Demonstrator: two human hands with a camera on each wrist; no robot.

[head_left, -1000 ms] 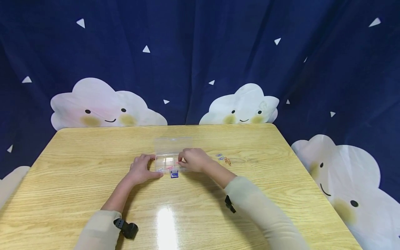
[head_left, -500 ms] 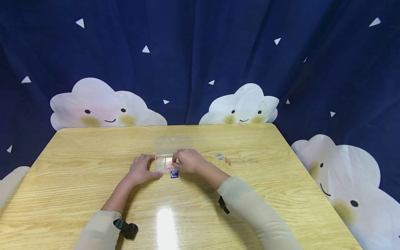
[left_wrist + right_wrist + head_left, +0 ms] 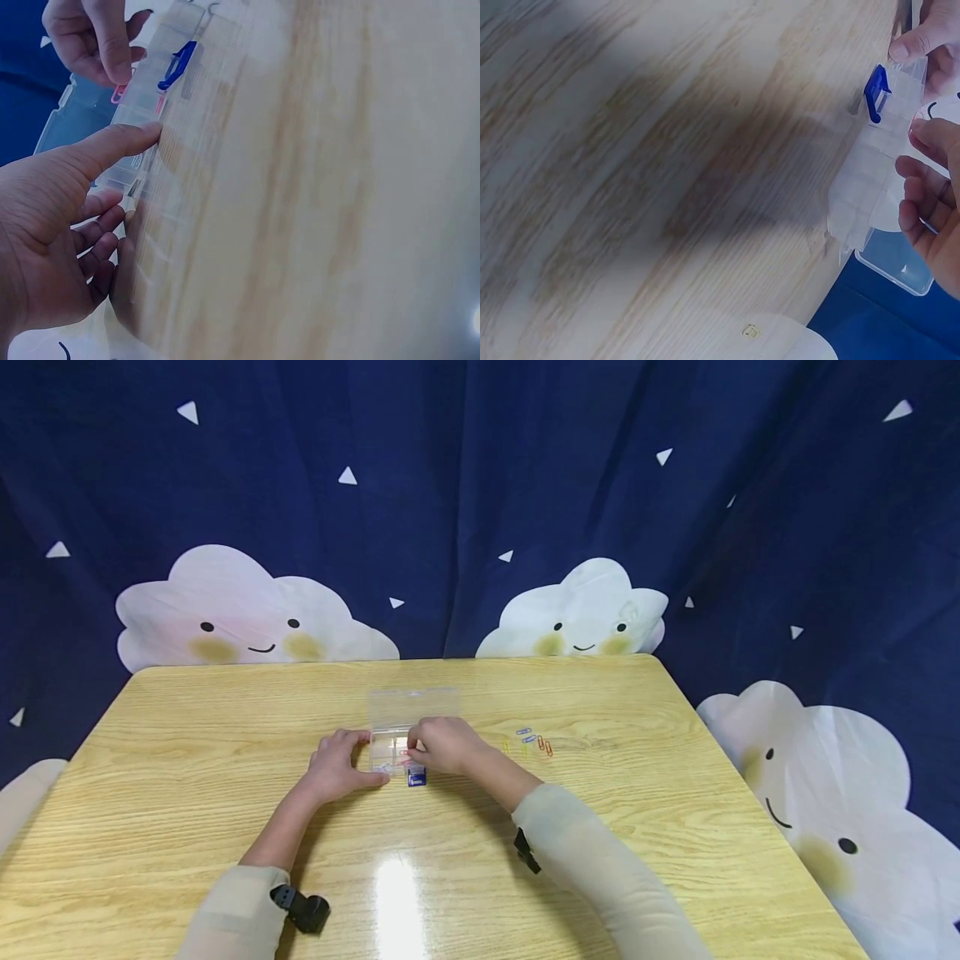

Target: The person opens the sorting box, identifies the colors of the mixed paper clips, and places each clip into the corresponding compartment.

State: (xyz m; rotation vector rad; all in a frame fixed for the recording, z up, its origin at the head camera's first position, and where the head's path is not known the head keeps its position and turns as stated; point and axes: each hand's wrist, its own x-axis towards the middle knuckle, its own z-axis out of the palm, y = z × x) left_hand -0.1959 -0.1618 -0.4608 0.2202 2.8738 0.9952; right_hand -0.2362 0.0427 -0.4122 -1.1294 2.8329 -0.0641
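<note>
A: The clear box (image 3: 396,752) sits mid-table (image 3: 187,777), lid open toward the far edge, blue clasp (image 3: 417,778) in front; what's in it?

B: A pink paperclip (image 3: 120,91), pinched by the right hand (image 3: 444,746) over a compartment; the left hand (image 3: 335,765) braces the box's left end, thumb along the front wall, fingers curled; loose paperclips (image 3: 534,743) lie to the right.

I wear pale beige long sleeves (image 3: 600,852), and a small black camera (image 3: 303,910) is strapped at each wrist.
</note>
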